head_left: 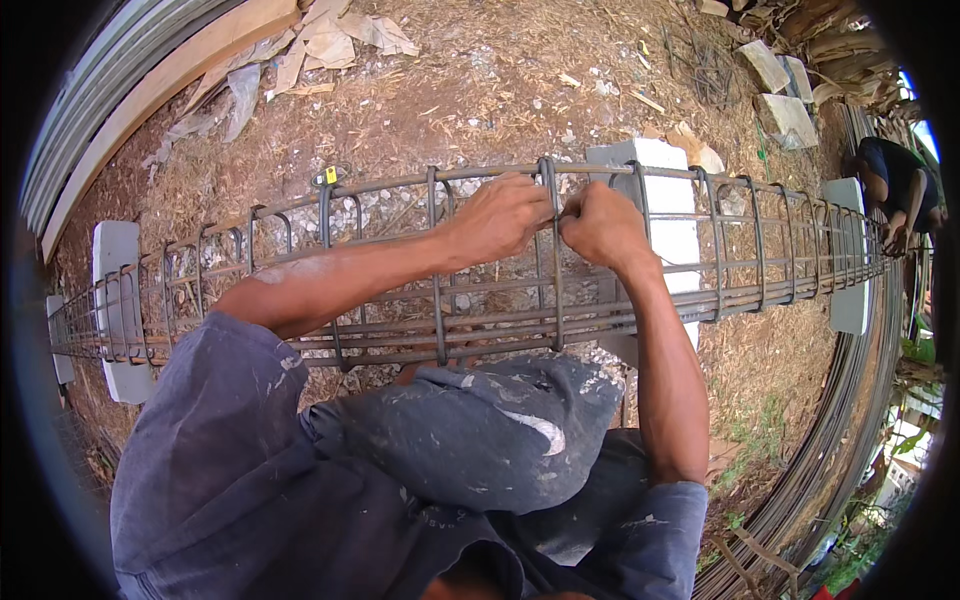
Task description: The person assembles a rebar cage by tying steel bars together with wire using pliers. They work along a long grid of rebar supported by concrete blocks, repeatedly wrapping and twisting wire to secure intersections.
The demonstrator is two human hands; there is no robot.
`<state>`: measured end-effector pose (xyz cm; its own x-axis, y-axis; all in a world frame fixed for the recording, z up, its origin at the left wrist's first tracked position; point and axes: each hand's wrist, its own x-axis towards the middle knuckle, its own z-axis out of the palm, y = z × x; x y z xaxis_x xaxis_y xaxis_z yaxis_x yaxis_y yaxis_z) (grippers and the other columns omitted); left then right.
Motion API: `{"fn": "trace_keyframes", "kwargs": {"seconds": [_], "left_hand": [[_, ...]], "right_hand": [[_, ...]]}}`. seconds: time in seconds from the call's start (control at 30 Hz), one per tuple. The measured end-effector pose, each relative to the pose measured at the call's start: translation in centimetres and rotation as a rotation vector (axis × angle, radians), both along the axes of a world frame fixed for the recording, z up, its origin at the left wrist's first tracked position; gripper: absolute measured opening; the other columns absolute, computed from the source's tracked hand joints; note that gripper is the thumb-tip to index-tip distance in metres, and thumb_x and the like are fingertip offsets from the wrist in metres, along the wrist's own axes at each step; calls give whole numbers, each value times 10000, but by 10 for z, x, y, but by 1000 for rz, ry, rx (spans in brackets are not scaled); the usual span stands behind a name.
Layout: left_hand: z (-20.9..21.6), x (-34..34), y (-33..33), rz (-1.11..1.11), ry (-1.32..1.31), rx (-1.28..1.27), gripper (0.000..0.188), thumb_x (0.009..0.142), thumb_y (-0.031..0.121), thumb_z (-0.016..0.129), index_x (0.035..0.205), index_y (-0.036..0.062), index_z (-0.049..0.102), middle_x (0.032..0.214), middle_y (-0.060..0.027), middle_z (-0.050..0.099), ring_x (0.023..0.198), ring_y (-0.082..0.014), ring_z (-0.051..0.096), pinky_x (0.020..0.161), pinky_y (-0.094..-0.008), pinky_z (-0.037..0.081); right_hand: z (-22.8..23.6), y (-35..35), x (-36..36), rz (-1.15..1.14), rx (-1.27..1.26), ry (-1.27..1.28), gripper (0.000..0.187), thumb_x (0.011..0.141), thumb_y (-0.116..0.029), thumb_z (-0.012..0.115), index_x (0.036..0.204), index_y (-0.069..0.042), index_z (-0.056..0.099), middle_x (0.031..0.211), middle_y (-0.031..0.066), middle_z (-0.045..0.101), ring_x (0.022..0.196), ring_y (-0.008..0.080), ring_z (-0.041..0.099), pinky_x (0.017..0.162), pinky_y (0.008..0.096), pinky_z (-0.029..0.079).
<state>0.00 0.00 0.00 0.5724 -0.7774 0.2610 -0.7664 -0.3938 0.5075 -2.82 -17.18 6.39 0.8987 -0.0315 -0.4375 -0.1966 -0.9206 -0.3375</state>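
Rebar cage [439,310]: lies lengthwise, crossing in front of the knees.
Pale blocks [675,240]: beneath it, apparently keeping steel off the ground [450,110].
Stirrup [557,285]: rings the long bars.
Hands: left hand [508,218] and right hand [605,225] curled at its top; grip hidden, cannot tell.

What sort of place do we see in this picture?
Probably an outdoor building site: a long steel rebar cage lies across pale blocks over earthen ground, and a bundle of long thin rods runs along the right side.
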Motion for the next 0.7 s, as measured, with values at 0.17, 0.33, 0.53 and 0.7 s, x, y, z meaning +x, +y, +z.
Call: {"fn": "trace_keyframes", "kwargs": {"seconds": [0.17, 0.33, 0.53, 0.7], "left_hand": [[3, 26, -10, -125, 6, -79, 120, 718, 46, 660, 824, -1, 694, 800, -177, 655, 820, -354, 640, 731, -473, 498], [7, -2, -16, 233, 393, -119, 105, 718, 90, 695, 767, -2, 681, 773, -190, 642, 797, -357, 634, 713, -472, 486], [-1, -27, -27, 424, 326, -390, 134, 692, 48, 683, 623, -18, 590, 676, -191, 622, 683, -375, 613, 698, -485, 480], [3, -31, -35, 516, 564, -348, 123, 751, 95, 664, 703, -18, 655, 701, -191, 652, 645, -350, 633, 624, -450, 481]], "right_hand": [[-3, 3, -1, 9, 31, -78, 198, 750, -150, 633, 849, -28, 754, 876, 249, 701, 888, 402, 687, 835, 445, 541], [29, -4, -13, 21, -86, -69, 189, 748, -125, 613, 833, -22, 748, 832, 247, 696, 841, 411, 687, 793, 467, 544], [40, -4, -13, 179, 25, -268, 164, 779, -71, 574, 823, -24, 725, 786, 241, 680, 795, 417, 670, 765, 503, 519], [11, -6, 28, 180, -41, -305, 146, 822, -158, 659, 888, -50, 732, 766, 197, 685, 758, 376, 680, 705, 456, 522]]}}
